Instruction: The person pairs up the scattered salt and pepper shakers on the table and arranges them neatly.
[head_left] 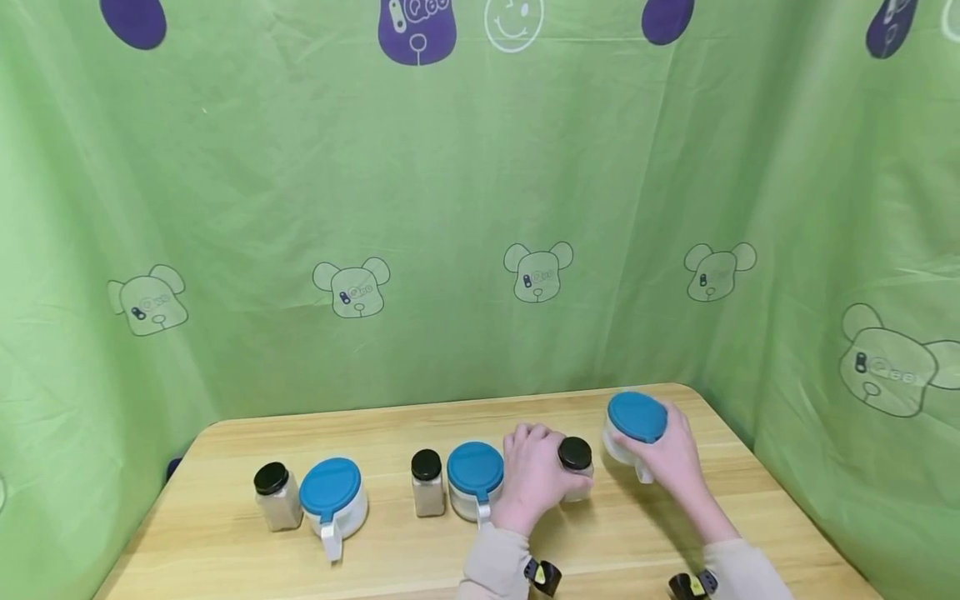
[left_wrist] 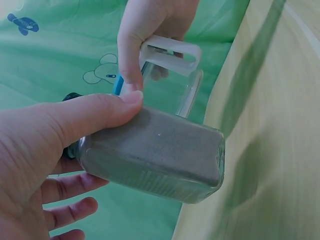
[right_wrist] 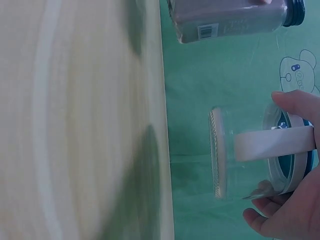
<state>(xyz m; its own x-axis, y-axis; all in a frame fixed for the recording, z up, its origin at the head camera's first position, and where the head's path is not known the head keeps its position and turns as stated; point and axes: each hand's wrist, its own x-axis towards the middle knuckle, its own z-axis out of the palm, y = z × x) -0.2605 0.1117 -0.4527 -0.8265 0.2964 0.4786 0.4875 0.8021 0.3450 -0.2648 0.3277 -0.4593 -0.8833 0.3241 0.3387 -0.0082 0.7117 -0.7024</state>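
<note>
My left hand grips a square clear jar with a black lid. Greyish powder fills most of this jar in the left wrist view, where the thumb lies along its side. To the right, my right hand holds a round clear seasoning pot with a blue lid by its upper part. Its white handle points toward me, and the pot looks empty in the right wrist view. Both held containers are raised above the wooden table, with shadows below them.
On the table's left stand another black-lidded jar and a blue-lidded pot, side by side. A similar jar and pot stand mid-table, close to my left hand. A green printed curtain hangs behind the table.
</note>
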